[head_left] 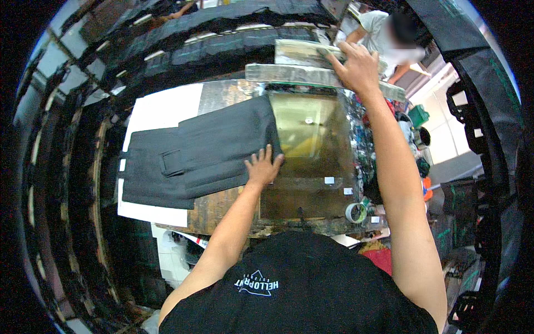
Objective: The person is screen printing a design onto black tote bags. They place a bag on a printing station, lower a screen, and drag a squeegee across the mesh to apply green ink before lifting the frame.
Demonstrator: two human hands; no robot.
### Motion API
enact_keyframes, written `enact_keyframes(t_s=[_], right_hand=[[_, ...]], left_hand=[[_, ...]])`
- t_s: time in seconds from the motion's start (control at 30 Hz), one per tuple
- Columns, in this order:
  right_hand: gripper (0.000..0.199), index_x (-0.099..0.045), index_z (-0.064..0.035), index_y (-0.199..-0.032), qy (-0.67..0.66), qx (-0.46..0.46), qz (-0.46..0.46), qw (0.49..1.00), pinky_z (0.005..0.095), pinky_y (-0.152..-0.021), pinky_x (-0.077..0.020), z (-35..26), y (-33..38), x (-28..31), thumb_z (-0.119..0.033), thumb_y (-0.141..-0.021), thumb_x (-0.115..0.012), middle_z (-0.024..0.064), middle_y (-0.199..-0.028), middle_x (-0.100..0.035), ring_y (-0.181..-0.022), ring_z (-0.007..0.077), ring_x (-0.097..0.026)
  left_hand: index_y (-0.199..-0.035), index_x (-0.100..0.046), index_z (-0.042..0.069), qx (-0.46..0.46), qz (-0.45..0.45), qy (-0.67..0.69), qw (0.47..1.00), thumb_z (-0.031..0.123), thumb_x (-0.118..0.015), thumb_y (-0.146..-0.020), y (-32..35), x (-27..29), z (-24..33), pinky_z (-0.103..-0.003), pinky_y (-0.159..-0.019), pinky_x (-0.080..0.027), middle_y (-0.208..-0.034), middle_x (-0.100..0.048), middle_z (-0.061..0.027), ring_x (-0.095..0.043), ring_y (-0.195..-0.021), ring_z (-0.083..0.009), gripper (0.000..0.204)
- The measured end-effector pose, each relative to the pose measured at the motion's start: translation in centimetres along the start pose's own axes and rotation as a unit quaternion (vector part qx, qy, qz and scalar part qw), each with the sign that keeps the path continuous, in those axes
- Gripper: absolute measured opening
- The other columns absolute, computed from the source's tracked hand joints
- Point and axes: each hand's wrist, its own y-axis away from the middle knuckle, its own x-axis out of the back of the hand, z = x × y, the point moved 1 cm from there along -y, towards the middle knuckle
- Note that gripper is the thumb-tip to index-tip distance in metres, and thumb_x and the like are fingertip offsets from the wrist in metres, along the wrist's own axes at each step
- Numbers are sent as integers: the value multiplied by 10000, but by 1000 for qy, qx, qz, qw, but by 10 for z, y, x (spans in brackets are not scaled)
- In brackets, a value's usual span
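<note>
My left hand (263,166) lies with fingers spread on the near right edge of a dark grey cloth piece (222,139). The cloth is spread flat and has a small pocket flap near its left part. Under its left end is a white sheet (158,111). At the far side, my right hand (359,64) grips the top of a pale, worn wooden board (297,53); its fingertips are partly hidden. Just nearer lies a longer wooden bar (270,73). A yellowish, see-through panel (328,150) sits right of the cloth.
A roll of tape (356,212) lies near the table's front right. Beyond it on the right are cans and a green container (418,116). A co-worker (384,39) is at the far right. Racks of dark cloth pieces (222,50) line the back and left.
</note>
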Motion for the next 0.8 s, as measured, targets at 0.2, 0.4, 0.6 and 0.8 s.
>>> enact_keyframes(t_s=[0.2, 0.4, 0.6, 0.8], right_hand=[[562, -702, -111, -1082, -14, 16, 39, 999, 518, -920, -387, 7, 10, -6, -637, -925, -581, 128, -991, -715, -1044, 307, -656], [595, -721, -97, -1030, -46, 11, 51, 998, 522, -910, -383, 7, 0, -6, -662, -928, -563, 149, -966, -707, -1008, 332, -649], [695, -704, -26, -866, -117, -3, 14, 993, 527, -956, -369, 1, -8, 18, -696, -936, -533, 210, -934, -683, -969, 370, -624], [707, -694, -21, -890, -130, -8, 19, 991, 534, -969, -360, 1, -5, 15, -706, -936, -522, 216, -916, -678, -962, 371, -629]], left_hand=[[-1582, -418, 142, -204, 8, -117, 972, 910, -464, -800, 38, -29, -15, -720, -1191, -51, -1667, -291, -194, -206, -1535, -476, 1097], [-1606, -375, 177, -282, -9, -132, 950, 927, -520, -740, 10, -38, -7, -740, -1181, -63, -1697, -218, -175, -147, -1535, -519, 1155], [-1620, -345, 181, -298, -15, -111, 948, 946, -421, -777, -14, -78, 75, -722, -1192, 23, -1709, -185, -163, -67, -1558, -496, 1141], [-1630, -321, 183, -306, -26, -109, 945, 949, -408, -780, 5, -96, 104, -727, -1185, 51, -1718, -145, -166, -27, -1561, -496, 1147]])
